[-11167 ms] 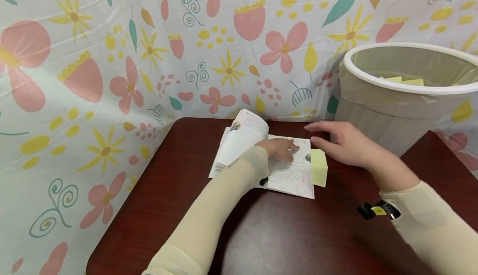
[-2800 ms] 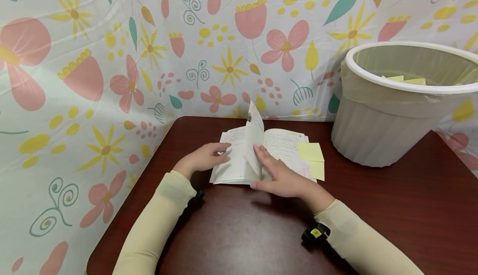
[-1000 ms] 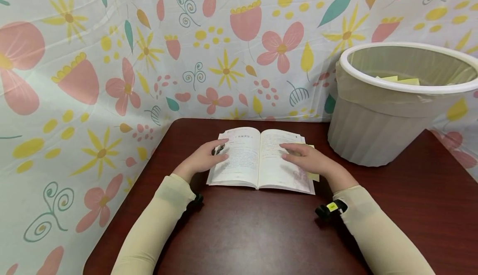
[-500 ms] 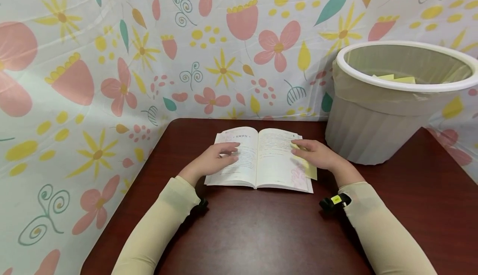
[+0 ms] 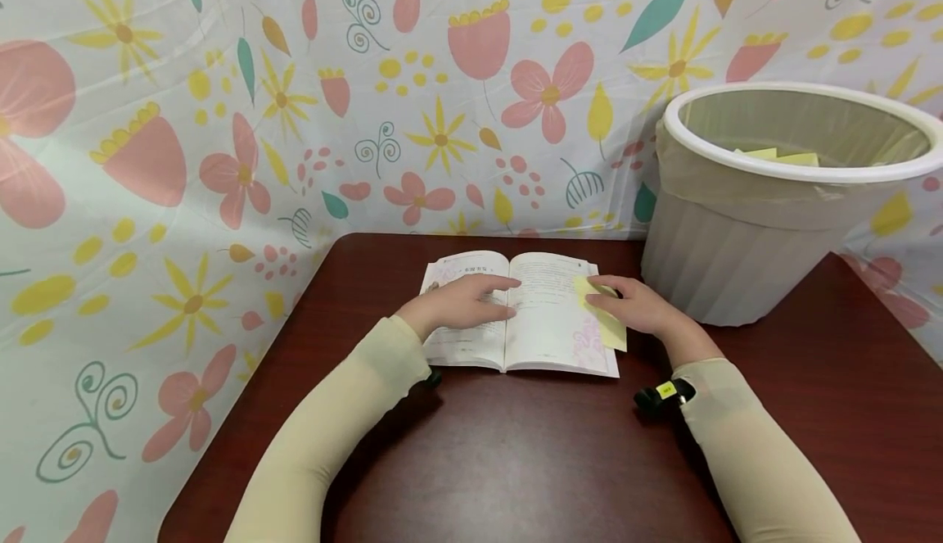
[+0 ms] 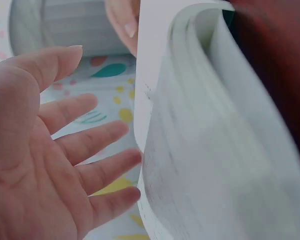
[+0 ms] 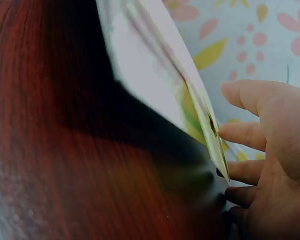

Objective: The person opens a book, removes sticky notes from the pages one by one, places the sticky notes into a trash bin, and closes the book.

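Note:
An open book (image 5: 541, 338) with printed pages lies on the dark wooden table. Yellow sticky notes (image 5: 611, 332) run along the outer edge of its right page and stick out past it. My left hand (image 5: 460, 301) is over the left page, its fingertips reaching the centre fold. Its fingers look spread and hold nothing in the left wrist view. At the sticky notes is my right hand (image 5: 637, 304), fingertips by their outer edge. In the right wrist view its thumb stands apart from its fingers (image 7: 242, 135), which are extended beside the page edge.
A grey waste bin (image 5: 737, 240) with a white rim and a liner stands on the table at the right. More yellow notes (image 5: 791, 156) show inside it. A floral cloth (image 5: 442, 101) hangs behind the table (image 5: 516, 461).
Earlier, a page was turned over to the left and lay flat. Since then my left hand has moved right across the left page, and my right hand has shifted to the sticky notes.

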Available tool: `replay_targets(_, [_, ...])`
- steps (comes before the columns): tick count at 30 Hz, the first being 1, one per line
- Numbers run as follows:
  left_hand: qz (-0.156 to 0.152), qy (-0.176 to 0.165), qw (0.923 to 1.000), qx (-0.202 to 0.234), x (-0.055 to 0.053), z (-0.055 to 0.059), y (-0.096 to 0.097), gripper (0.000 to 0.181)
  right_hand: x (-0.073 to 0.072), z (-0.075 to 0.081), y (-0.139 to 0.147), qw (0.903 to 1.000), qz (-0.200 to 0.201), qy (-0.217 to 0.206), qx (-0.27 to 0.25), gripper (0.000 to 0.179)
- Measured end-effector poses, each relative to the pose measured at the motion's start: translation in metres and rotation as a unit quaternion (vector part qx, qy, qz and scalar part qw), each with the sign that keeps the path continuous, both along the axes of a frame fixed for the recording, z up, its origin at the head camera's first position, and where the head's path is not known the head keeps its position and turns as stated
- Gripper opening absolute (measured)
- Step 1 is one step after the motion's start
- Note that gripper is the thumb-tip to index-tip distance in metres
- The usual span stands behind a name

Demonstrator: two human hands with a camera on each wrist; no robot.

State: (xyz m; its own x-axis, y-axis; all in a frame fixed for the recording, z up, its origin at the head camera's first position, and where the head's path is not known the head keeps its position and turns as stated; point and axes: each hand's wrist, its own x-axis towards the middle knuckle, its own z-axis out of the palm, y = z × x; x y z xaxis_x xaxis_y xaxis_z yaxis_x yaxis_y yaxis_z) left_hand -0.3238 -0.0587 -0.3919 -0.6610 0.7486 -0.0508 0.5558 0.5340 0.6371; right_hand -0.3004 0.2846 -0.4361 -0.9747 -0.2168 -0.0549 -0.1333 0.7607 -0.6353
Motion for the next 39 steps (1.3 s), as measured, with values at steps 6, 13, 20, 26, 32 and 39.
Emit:
replay_targets(6, [-0.007, 0.056, 0.9967, -0.058, -0.014, 0.010, 0.034, 0.057, -0.001, -0.004, 0.002, 0.9999, -0.002, 0.014, 0.002, 0.066])
replay_targets(13, [-0.019, 0.127, 0.9810, -0.145, -0.023, 0.018, 0.073, 0.057, -0.007, -0.007, 0.010, 0.9998, -0.009, 0.014, -0.005, 0.069])
replay_targets(20, [-0.036, 0.109, 0.9701, -0.214, -0.029, 0.017, 0.098, 0.077, -0.011, -0.004, 0.015, 0.9994, -0.031, -0.011, -0.014, 0.074])
replay_targets(26, [-0.028, 0.088, 0.9651, -0.245, -0.034, 0.008, 0.109, 0.090, -0.010, -0.001, 0.015, 0.9989, -0.045, -0.007, -0.014, 0.068])
replay_targets(32, [-0.008, 0.076, 0.9664, -0.245, -0.037, -0.004, 0.116, 0.092, -0.007, 0.001, 0.018, 0.9975, -0.056, 0.009, -0.042, 0.056])
replay_targets(39, [0.000, 0.051, 0.9700, -0.238, -0.033, -0.006, 0.119, 0.090, -0.006, 0.002, 0.021, 0.9972, -0.051, 0.014, -0.053, 0.048])
